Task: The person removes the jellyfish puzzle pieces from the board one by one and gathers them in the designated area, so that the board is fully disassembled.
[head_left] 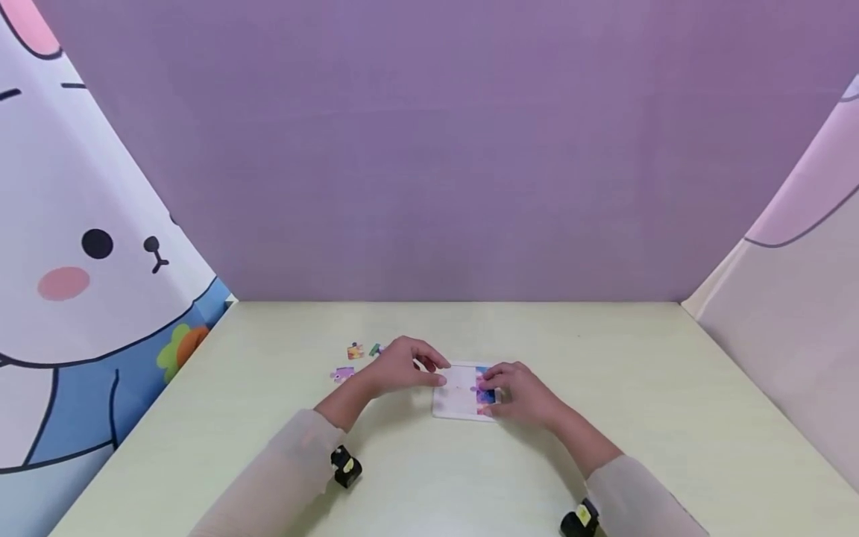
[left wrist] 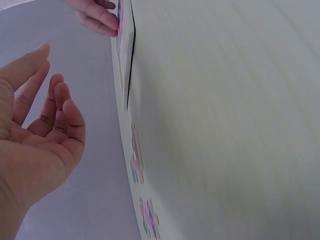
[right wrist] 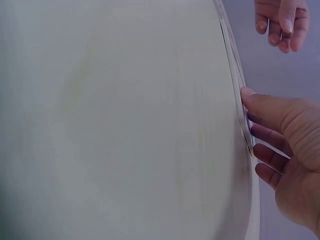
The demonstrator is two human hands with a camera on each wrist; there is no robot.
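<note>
Purple cloth-like wall fills the back, and below it spreads a pale yellow-green table. On the left a side wall is printed with a big white cartoon animal in blue; on the right stands a pale pink-and-white side wall. Two light sleeves reach across the table from the near side, each with a small black camera at the wrist.

Between the hands, near the middle of the table, lies a white puzzle board. The right hand covers part of its right side, fingers spread and tips touching the column of pieces there. The left hand is at the board's left edge, its fingers loosely bent and released.

Beyond that hand lie loose pieces: orange-yellow, purple, and a green-and-blue one just beside the hand.
</note>
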